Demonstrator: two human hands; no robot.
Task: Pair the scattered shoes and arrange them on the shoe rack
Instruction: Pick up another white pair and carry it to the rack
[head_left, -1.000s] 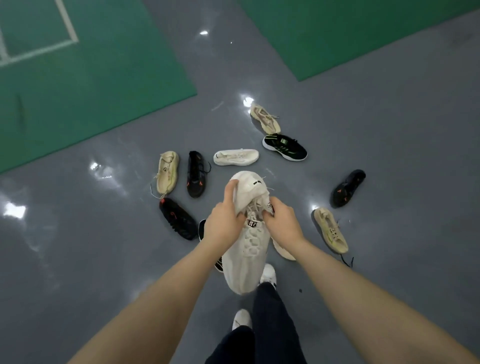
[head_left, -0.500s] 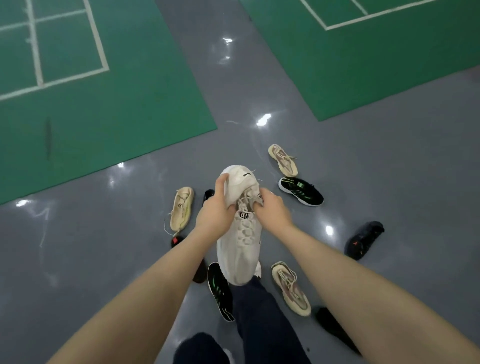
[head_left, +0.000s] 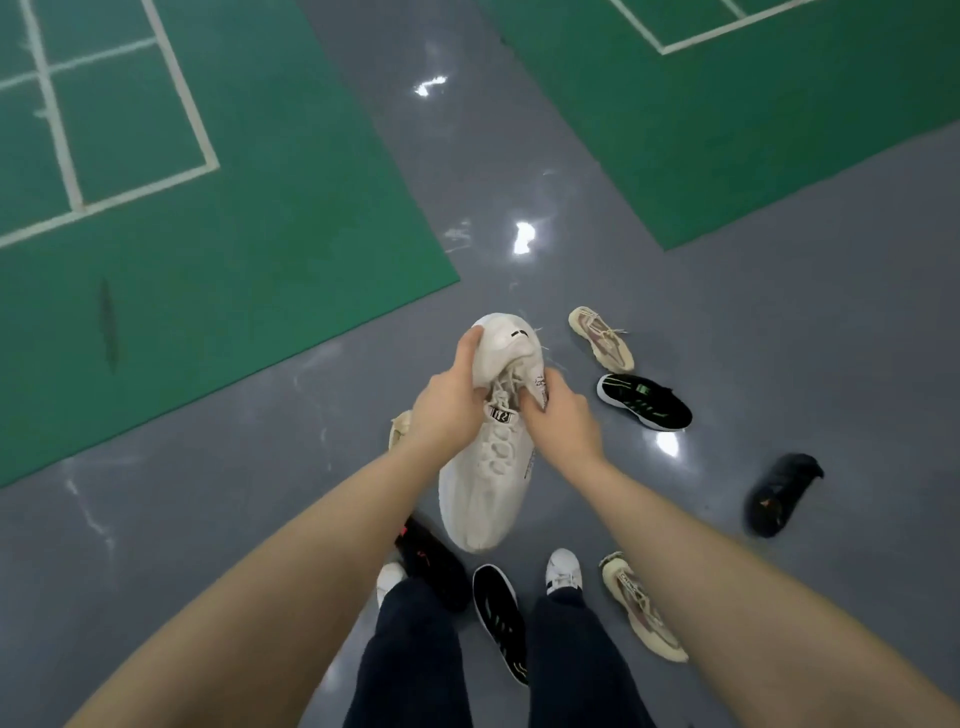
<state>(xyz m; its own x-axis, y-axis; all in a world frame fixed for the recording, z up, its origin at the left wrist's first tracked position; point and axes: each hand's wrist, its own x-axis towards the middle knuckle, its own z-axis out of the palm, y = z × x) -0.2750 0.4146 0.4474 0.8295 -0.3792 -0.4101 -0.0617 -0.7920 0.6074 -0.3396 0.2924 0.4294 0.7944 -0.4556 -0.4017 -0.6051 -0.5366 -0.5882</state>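
Both hands grasp one white shoe, held in the air at frame centre above the grey floor, toe toward the person. Left hand grips the heel end, thumb over the collar; right hand pinches the tongue and laces. Scattered on the floor: beige shoe at 1 o'clock of the held shoe, black-green shoe at 2 o'clock, black shoe at 3 o'clock — another beige shoe at 5 o'clock. No rack in view.
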